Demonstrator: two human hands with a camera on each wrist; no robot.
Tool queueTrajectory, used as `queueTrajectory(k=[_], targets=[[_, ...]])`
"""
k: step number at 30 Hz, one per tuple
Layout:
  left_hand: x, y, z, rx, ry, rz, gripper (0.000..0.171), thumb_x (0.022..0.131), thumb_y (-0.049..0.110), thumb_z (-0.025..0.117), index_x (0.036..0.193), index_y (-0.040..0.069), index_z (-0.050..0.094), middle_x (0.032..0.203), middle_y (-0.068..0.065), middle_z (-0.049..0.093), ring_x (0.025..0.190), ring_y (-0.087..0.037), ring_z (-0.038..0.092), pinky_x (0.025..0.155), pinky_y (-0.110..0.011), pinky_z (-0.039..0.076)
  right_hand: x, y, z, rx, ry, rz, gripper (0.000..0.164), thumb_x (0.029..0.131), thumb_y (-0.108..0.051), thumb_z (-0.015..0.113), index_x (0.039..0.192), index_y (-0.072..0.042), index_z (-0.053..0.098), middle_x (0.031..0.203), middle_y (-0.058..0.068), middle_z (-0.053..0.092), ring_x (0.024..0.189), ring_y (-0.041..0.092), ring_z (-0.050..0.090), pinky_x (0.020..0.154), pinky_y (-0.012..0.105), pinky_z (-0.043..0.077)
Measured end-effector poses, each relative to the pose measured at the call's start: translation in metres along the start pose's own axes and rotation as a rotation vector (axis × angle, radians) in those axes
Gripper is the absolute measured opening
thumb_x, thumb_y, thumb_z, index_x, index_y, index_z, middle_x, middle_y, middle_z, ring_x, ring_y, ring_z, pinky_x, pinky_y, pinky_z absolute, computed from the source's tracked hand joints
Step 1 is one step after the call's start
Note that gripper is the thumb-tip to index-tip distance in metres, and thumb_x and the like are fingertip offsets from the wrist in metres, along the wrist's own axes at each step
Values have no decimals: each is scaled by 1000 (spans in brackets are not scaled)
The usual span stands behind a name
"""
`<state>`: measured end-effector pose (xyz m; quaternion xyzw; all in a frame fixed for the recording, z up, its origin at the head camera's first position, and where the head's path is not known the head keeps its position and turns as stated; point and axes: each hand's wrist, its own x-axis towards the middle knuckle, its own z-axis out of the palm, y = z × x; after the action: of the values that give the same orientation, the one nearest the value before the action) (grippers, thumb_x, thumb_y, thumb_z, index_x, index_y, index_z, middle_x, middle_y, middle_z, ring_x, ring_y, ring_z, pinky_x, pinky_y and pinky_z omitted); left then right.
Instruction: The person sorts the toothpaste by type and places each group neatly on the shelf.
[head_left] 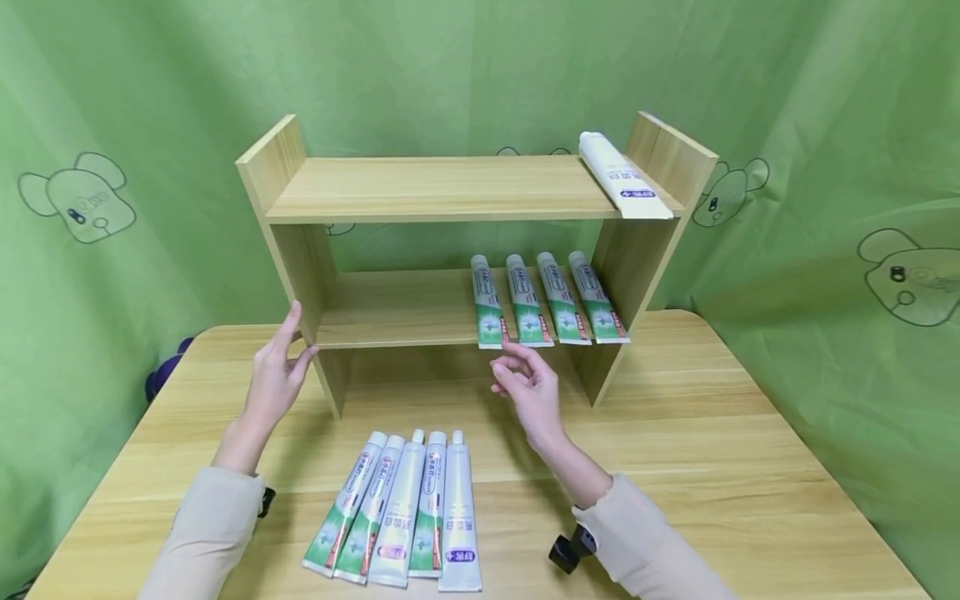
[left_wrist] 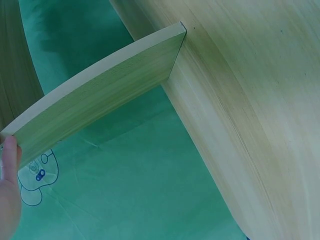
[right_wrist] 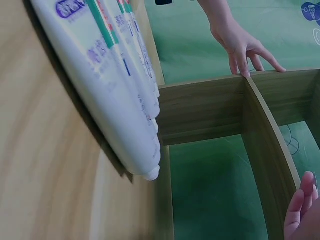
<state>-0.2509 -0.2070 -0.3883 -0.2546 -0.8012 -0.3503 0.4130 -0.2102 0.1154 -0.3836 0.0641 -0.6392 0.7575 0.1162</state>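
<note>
My left hand (head_left: 273, 375) rests on the left side panel of a wooden shelf (head_left: 375, 304), thumb by the middle board's front edge. My right hand (head_left: 534, 398) is just below that board's front edge, near the leftmost green-and-white toothpaste tube (head_left: 489, 304); its fingers are loosely bent and hold nothing. Several such tubes lie side by side on the board's right half, caps to the back. One white toothpaste tube (head_left: 622, 175) lies at the top board's right end. In the right wrist view, my right hand (right_wrist: 302, 212) appears at the lower right corner.
On the table in front of the shelf lies a fanned row of toothpaste tubes: three green-and-white (head_left: 430, 508) and two white (head_left: 459, 517). The wooden table (head_left: 697, 433) extends to both sides. A green curtain (head_left: 420, 75) hangs behind. Something purple (head_left: 161, 371) shows past the left table edge.
</note>
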Motion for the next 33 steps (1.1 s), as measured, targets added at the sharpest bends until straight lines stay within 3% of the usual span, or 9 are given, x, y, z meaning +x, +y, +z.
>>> queueTrajectory(k=[8, 15, 21, 28, 33], targets=[[1, 0, 0, 0, 3, -1, 84, 71, -22, 61, 142, 10, 29, 126, -33, 44, 87, -46, 59, 58, -26, 56, -13, 0, -8, -56, -33, 96, 37, 85, 7, 56, 121, 3, 49, 85, -2, 61, 62, 7, 59, 62, 20, 57], [0, 0, -1, 2, 1, -11, 83, 71, -21, 62, 142, 9, 30, 126, -33, 45, 89, -46, 59, 59, -22, 55, -22, 4, -14, -98, -65, 178, 38, 86, 3, 57, 122, 3, 48, 88, 1, 60, 66, 8, 60, 66, 19, 56], [-1, 1, -1, 21, -4, -24, 83, 72, -19, 62, 142, 13, 29, 125, -32, 46, 89, -45, 60, 59, -26, 56, -27, 12, -16, -144, -99, 264, 41, 85, -1, 59, 124, -1, 47, 92, 4, 60, 71, 14, 61, 71, 22, 55], [-1, 0, 0, 8, -6, -30, 82, 72, -20, 62, 142, 10, 30, 126, -32, 45, 89, -45, 60, 60, -20, 55, -31, 19, -17, -195, -125, 291, 42, 84, -3, 61, 123, -2, 48, 95, 11, 60, 73, 18, 61, 71, 29, 53], [0, 0, 0, 1, -9, -33, 82, 72, -20, 61, 142, 11, 29, 127, -32, 44, 90, -46, 59, 62, -17, 54, -32, 24, -18, -199, -122, 302, 42, 83, -3, 62, 123, -3, 49, 93, 9, 60, 74, 21, 61, 70, 29, 53]])
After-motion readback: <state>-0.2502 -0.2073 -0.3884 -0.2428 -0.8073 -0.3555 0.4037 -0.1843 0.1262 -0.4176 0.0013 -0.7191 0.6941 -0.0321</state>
